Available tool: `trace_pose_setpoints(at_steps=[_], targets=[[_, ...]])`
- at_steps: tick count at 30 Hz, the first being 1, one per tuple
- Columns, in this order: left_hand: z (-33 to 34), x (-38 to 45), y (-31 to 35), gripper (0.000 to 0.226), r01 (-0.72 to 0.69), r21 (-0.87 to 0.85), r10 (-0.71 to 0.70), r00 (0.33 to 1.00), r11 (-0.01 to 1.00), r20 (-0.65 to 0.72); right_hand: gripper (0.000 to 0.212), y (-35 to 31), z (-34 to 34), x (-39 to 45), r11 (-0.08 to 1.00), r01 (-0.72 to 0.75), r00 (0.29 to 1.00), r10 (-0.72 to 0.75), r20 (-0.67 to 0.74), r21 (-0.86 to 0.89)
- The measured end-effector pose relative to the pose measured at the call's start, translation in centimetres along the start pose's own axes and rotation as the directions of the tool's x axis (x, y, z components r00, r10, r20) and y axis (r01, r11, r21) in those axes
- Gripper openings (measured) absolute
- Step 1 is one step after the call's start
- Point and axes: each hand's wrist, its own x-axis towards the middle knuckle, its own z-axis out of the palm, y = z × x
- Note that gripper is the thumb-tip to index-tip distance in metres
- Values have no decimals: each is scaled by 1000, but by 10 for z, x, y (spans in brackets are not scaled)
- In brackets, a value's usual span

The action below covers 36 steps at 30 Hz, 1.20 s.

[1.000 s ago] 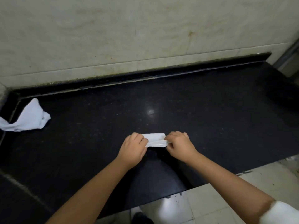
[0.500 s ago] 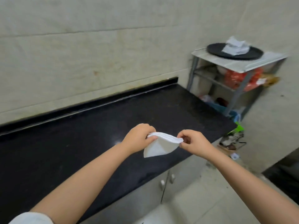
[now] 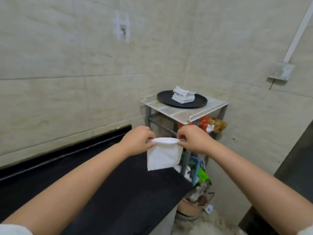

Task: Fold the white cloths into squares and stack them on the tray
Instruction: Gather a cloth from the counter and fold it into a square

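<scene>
Since the earlier frame both hands have risen and drawn closer to the rack, and the folded white cloth (image 3: 163, 154) now hangs flat as a near-square instead of sagging in a loose triangle. At the centre of the frame the left hand (image 3: 138, 141) pinches the cloth's upper left corner, its fingers (image 3: 149, 139) pressed together on the folded top edge. The right hand (image 3: 192, 139) pinches the upper right corner the same way. Held taut between them, the cloth hangs in the air over the far right end of the black surface (image 3: 118, 192), clear of it.

Above and behind the hands, right of centre, a round black tray (image 3: 166, 99) sits on the white mesh top of a metal rack (image 3: 183, 112). A stack of folded white cloths (image 3: 183, 95) lies on the tray, somewhat uneven at its edges. Red and orange packets (image 3: 205, 122) fill the rack's shelf below, and more clutter sits around its foot on the floor. Beige tiled wall (image 3: 67, 56) fills the upper part of the frame.
</scene>
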Motion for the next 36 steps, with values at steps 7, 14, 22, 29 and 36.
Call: trace_pose_setpoints(at_steps=[7,14,22,29,36], targets=[[-24,173,6,25,6,-42,-9,997,999,-79,13,120,-63,107,997,-35,998,32,-47,-76],[-26,299,18,18,116,-109,-134,976,987,-173,24,223,-96,184,997,-46,995,41,-89,-56],[-16,445,14,17,348,-277,-423,860,896,-286,28,330,-118,314,993,17,986,3,-169,118],[0,552,-1,25,499,-198,-520,665,844,-537,25,413,-93,433,946,249,847,-109,-519,207],[90,548,-2,28,567,1,-552,801,824,-232,24,462,17,425,899,371,907,-296,-301,234]])
